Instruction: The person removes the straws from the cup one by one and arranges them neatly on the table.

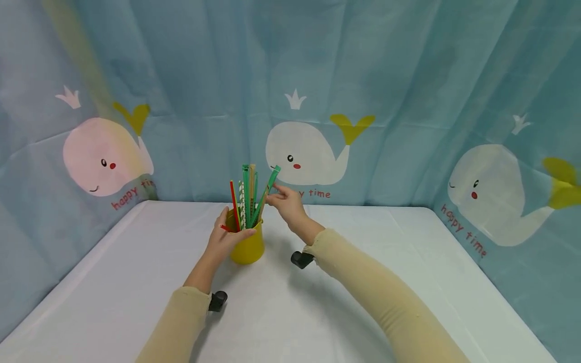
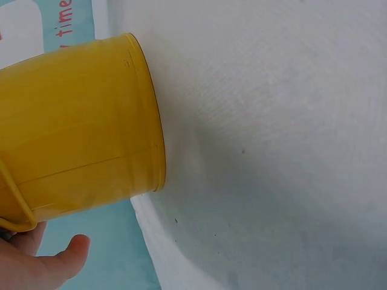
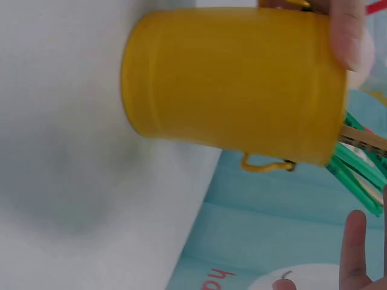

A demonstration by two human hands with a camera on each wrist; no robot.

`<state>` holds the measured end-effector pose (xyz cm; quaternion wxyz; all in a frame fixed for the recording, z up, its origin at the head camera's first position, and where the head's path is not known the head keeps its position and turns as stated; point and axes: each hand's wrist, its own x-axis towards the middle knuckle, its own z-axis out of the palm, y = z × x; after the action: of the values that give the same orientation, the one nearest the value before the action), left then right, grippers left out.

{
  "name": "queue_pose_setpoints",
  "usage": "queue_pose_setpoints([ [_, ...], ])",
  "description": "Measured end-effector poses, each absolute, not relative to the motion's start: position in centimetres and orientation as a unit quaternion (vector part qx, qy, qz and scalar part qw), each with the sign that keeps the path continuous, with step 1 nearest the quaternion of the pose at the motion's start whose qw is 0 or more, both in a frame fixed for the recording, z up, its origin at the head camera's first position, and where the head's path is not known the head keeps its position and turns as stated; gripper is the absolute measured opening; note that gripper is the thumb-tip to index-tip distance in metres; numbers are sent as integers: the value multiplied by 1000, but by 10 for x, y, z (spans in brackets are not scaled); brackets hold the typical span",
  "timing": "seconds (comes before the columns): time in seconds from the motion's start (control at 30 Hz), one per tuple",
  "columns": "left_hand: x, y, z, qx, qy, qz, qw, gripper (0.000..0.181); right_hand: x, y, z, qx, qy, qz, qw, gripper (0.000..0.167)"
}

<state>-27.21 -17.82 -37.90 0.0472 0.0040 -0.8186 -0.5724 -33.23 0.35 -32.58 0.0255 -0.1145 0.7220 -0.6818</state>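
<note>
Wrinkly blue fabric backdrop (image 1: 408, 65) wraps three sides, with whale prints (image 1: 313, 141) at roughly 9, 12 and 3 o'clock (yellow tails (image 1: 351, 132), red "happy time" lettering (image 1: 320, 194), pretty cute honestly). Yellowish streak (image 1: 74, 40) around 10. White tabletop (image 1: 408, 247) stretches toward 6 o'clock, soft shadows (image 1: 333, 302) on it.

Wrist views share the bucket (image 3: 233, 81) closely; head looks down.

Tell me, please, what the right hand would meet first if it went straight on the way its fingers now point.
Most likely the leaning green stick in the yellow bucket: the right hand points towards it and looks very close or already touching, though depth leaves contact unclear.
</note>
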Motion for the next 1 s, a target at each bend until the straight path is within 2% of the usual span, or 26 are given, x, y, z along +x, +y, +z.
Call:
queue_pose_setpoints([
  [0.57,-275,-179,-379,18,-815,-578,40,110,-333,27,-287,-118,671,-728,-79,44],
  [1.0,-273,-178,-379,13,-810,-586,36,105,-329,56,-263,-130,581,-777,-205,37],
])
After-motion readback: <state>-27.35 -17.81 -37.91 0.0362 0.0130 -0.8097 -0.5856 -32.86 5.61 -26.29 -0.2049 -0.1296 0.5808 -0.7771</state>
